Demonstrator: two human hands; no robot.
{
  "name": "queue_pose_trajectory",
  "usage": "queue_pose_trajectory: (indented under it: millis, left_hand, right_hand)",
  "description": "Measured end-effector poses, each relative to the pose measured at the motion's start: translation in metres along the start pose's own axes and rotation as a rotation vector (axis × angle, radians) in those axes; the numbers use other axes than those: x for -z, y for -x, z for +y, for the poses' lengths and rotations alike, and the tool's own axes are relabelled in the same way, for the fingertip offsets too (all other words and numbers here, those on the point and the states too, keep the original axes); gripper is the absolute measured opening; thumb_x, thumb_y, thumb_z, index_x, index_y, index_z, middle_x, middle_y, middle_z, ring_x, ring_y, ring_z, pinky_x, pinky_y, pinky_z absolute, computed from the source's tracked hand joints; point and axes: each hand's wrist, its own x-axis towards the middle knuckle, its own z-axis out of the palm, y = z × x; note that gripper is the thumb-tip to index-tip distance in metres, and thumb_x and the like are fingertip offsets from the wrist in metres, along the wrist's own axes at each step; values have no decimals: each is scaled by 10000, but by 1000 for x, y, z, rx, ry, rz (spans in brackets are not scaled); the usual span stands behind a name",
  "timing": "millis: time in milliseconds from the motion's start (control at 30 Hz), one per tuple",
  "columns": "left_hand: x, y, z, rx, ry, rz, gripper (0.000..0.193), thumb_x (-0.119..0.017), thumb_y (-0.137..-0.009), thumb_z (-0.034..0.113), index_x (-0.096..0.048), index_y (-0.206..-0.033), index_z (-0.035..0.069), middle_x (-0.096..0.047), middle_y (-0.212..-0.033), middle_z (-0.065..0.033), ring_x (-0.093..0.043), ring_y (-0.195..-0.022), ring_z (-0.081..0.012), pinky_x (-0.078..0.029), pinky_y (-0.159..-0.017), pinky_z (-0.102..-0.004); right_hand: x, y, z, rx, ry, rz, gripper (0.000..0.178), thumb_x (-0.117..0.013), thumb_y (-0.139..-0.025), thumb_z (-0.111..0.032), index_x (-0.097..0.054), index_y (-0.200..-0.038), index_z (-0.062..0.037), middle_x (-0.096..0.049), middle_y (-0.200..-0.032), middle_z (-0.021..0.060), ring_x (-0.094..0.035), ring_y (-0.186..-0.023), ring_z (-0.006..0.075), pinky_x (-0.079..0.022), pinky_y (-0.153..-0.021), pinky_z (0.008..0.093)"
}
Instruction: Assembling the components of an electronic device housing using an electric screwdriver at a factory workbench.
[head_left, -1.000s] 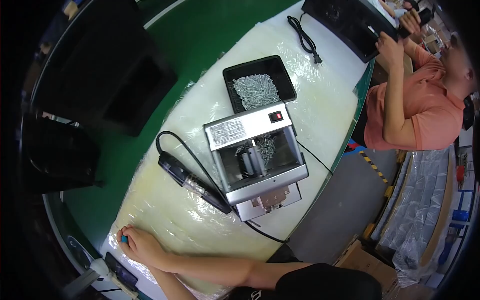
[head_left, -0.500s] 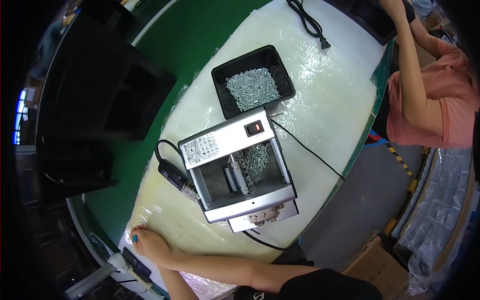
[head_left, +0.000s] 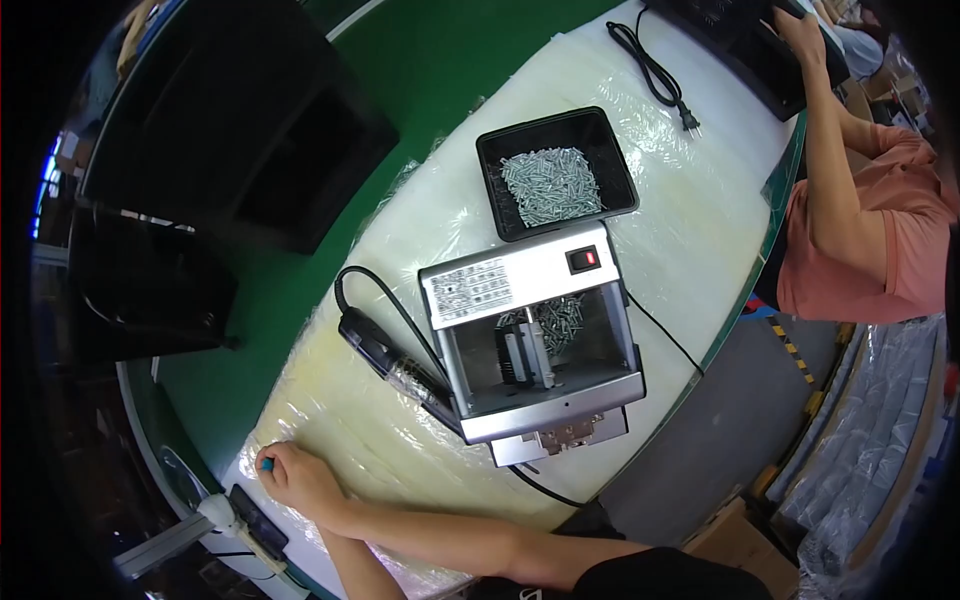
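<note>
Both my forearms cross at the near left of the table. My right hand (head_left: 303,484) rests at the plastic-covered edge with its fingers curled closed. A small blue-teal bit (head_left: 267,464) shows at the fingers; whether it is held or worn I cannot make out. From below, my left forearm (head_left: 358,565) runs up under the right wrist, so the left hand is mostly hidden. Farther right stands a silver-and-black screw feeder (head_left: 535,345) with loose screws inside and a lit red switch. An electric screwdriver (head_left: 385,352) with a black cord leans along its left side.
Behind the feeder sits a black bin (head_left: 557,172) of screws. A coiled power cord (head_left: 650,70) lies farther back. At right, a person in a salmon shirt (head_left: 860,240) handles a black panel. Large black casings (head_left: 290,150) stand on the green surface at left. A whitish clamp arm (head_left: 225,515) is near my hands.
The view has shifted, so the feeder, bin and screwdriver appear farther right. My hands stay together at the table's edge, in nearly the same pose.
</note>
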Motion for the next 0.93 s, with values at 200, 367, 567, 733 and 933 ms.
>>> queue_pose_trajectory:
  millis: [200, 367, 567, 733, 933]
  left_hand:
    - [12, -4, -1, 107, 914, -10, 154, -541, -888, 175, -599, -945, 45, -593, -919, -116, -548, -931, -191, -397, -846, -355]
    - [8, -12, -17, 294, 1839, -7, 165, -510, -895, 165, -604, -920, 32, -598, -846, -97, -551, -813, -175, -417, -734, -329]
    - [-1, -11, -23, 905, 2802, -26, 194, -472, -903, 152, -610, -889, 16, -604, -757, -73, -554, -671, -156, -441, -599, -299]
    - [-1, -4, -17, 1498, 3572, -178, 183, -453, -887, 83, -615, -902, -1, -633, -788, -77, -568, -692, -120, -472, -617, -247]
    - [-8, -2, -9, 1676, 3725, -262, 187, -456, -875, 19, -628, -942, -12, -674, -874, -125, -616, -838, -164, -495, -785, -274]
  right_hand:
    - [-2, 0, 4, 19, 39, 8, 153, -678, -774, -103, -576, -886, -84, -643, -807, 106, -636, -707, 316, -514, -621, 368]
    - [-12, 4, 5, 36, 7, 33, 161, -683, -776, -115, -587, -899, -78, -651, -777, 94, -651, -661, 278, -517, -590, 340]
    - [-2, 5, -3, -119, 93, -135, 107, -558, -863, -95, -614, -945, -56, -652, -841, 140, -657, -757, 263, -511, -656, 340]
    - [-2, 9, 17, -154, 125, -198, 171, -495, -931, -46, -616, -1041, 2, -661, -886, 86, -625, -815, 146, -506, -740, 280]
    - [-7, 15, 33, -198, 74, -297, 160, -521, -935, -61, -621, -1058, -37, -667, -915, 82, -619, -817, 144, -507, -748, 271]
